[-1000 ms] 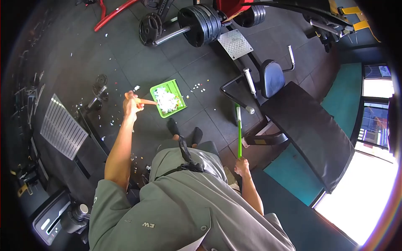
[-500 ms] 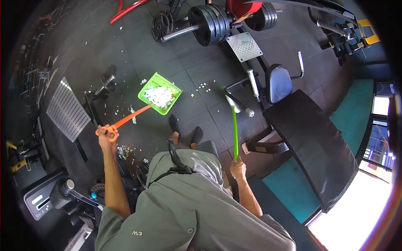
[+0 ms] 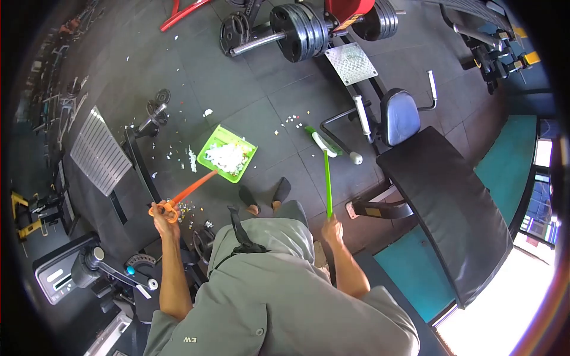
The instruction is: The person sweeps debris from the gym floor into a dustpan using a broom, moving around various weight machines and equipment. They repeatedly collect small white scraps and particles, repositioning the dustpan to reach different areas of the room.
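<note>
My left hand (image 3: 165, 221) is closed around the orange handle of a long-handled dustpan (image 3: 222, 136). Its green pan rests on the dark floor, heaped with white and coloured scraps. My right hand (image 3: 333, 230) grips the green stick of a broom (image 3: 329, 184). The broom's white and green head lies on the floor beside a machine's lever arm, to the right of the pan. Small scraps (image 3: 291, 120) are scattered between pan and broom head. A crumpled white piece (image 3: 192, 160) lies left of the pan, and more bits (image 3: 187, 210) lie near my left hand.
Ahead stands a weight machine with black plates (image 3: 297, 32) and a metal footplate (image 3: 351, 63). A padded seat (image 3: 400, 118) and black bench pad (image 3: 445, 207) are at the right. On the left are a slatted metal plate (image 3: 100, 151) and a small plate post (image 3: 155, 113).
The dustpan has come slightly nearer my feet, and my left hand has moved right and lower. The broom head has shifted left, showing more beside the lever arm.
</note>
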`<state>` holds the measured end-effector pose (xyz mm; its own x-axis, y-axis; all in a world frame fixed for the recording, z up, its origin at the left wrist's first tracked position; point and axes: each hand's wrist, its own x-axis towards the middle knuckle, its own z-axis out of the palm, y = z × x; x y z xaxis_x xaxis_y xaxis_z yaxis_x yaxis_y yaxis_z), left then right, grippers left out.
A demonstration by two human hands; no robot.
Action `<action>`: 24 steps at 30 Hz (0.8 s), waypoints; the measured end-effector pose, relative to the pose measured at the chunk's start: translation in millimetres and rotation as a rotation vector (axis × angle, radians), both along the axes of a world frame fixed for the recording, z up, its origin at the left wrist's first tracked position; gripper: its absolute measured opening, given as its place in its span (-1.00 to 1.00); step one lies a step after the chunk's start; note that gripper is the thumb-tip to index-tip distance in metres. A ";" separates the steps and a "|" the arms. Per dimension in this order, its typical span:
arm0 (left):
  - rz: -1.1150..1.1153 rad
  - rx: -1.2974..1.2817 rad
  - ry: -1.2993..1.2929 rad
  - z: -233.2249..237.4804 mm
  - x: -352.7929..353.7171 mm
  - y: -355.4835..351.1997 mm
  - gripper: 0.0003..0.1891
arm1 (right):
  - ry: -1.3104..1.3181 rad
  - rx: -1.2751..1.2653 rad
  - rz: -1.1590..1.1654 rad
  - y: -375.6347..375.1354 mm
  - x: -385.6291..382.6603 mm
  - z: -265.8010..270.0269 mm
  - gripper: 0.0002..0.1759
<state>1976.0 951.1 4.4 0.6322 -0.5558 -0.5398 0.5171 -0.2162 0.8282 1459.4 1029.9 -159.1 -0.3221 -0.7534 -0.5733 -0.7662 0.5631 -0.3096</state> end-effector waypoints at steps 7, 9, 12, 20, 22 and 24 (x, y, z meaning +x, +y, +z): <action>-0.014 0.089 0.007 -25.5 -16.0 -6.3 -0.56 | 0.015 0.017 0.057 -25.6 17.4 19.5 -0.39; -0.049 0.107 -0.013 -32.7 -21.9 -11.6 -0.55 | 0.087 0.150 0.129 -67.1 21.7 29.5 -0.45; -0.099 0.137 -0.036 -51.7 -26.5 -18.7 -0.56 | 0.127 0.134 0.159 -89.7 24.1 -6.5 -0.52; -0.158 0.283 -0.117 -74.7 -50.1 -66.1 -0.56 | 0.022 0.119 0.310 -38.8 14.9 43.8 -0.35; -0.195 0.316 -0.188 -72.2 -51.6 -75.8 -0.56 | 0.067 0.080 0.310 -47.1 16.8 66.0 -0.46; -0.206 0.336 -0.211 -74.6 -48.2 -84.9 -0.55 | 0.093 0.050 0.292 -48.4 11.4 66.2 -0.51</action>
<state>1927.8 866.1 -70.2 0.6427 -0.4974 -0.5828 0.2623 -0.5719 0.7773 1470.8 981.4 -92.9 -0.1487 -0.7934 -0.5902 -0.9216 0.3276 -0.2082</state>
